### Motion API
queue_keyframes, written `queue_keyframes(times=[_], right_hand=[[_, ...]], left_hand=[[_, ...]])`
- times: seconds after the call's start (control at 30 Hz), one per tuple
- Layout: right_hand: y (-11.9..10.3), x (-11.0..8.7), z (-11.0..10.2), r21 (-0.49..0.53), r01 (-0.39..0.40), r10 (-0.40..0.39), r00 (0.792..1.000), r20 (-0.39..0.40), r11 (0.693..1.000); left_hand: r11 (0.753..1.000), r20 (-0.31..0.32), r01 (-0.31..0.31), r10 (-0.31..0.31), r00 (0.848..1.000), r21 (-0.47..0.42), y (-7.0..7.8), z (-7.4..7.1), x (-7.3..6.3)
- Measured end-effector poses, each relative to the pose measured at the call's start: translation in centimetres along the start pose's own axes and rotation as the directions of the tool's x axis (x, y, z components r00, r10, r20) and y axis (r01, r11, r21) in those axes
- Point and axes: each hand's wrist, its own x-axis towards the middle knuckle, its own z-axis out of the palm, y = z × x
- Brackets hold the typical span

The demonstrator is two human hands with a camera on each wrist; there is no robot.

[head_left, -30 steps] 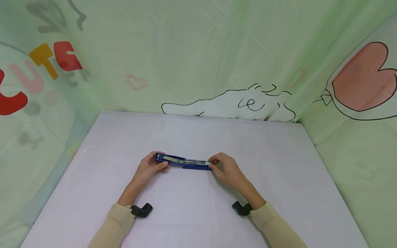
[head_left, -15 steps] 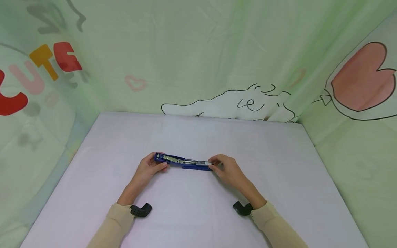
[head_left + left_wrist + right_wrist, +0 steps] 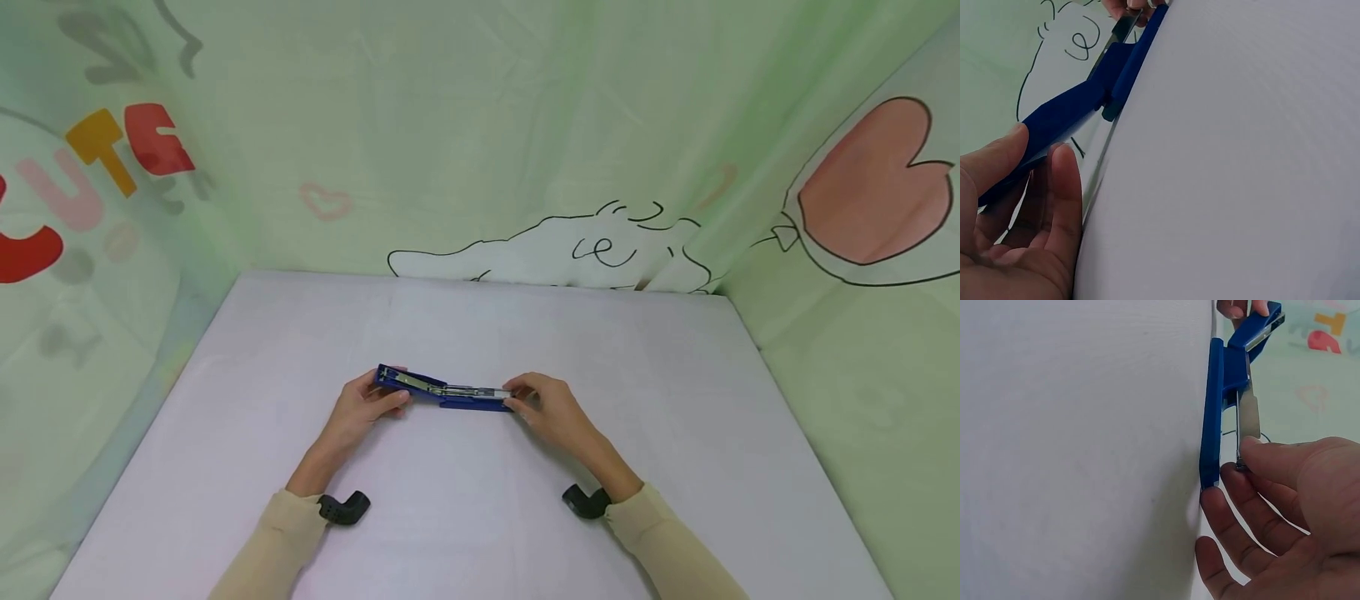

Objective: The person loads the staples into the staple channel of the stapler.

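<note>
A blue stapler (image 3: 474,406) is folded wide open over the middle of the table, its metal staple channel (image 3: 1249,412) exposed. My left hand (image 3: 362,410) grips the blue top cover (image 3: 1063,115), thumb on one side and fingers on the other; this end is tilted up off the table. At the other end, my right hand (image 3: 551,410) pinches the tip of the channel between thumb and fingers. One right finger touches the end of the blue base (image 3: 1211,419), which lies low along the tabletop. A gap shows between channel and base in the right wrist view.
The table (image 3: 465,517) has a white cover. Printed green curtains (image 3: 450,125) stand along its back and sides. A black wrist camera (image 3: 345,508) sits on the left wrist, another black camera (image 3: 585,502) on the right.
My left hand has raised the stapler's cover end slightly, so the cover tilts a little more. The right hand keeps its place at the channel tip.
</note>
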Motion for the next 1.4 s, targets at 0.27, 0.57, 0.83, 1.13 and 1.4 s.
queue_keyframes(times=[0.27,0.57,0.83,1.13,1.4], right_hand=[[0.0,0.1,0.0,0.003,-0.023,0.023,1.0,0.012,1.0],[0.2,0.1,-0.1,0.004,-0.03,0.03,0.999,0.016,1.0],[0.3,0.1,-0.1,0.004,-0.015,0.015,1.0,0.017,1.0],[0.2,0.2,0.0,-0.002,-0.015,0.015,1.0,0.017,1.0],[0.1,0.2,0.1,-0.002,-0.02,0.02,1.0,0.009,1.0]], left_hand=[[0.998,0.023,-0.058,0.058,0.998,0.02,0.3,0.8,0.3],[0.987,0.043,-0.109,0.105,0.994,0.114,0.7,1.5,0.6],[0.971,0.06,-0.12,0.109,0.992,0.205,1.3,2.0,0.7],[0.953,0.071,-0.161,0.147,0.987,0.258,1.6,2.5,1.0],[0.941,0.055,-0.165,0.155,0.986,0.294,1.8,3.0,1.2]])
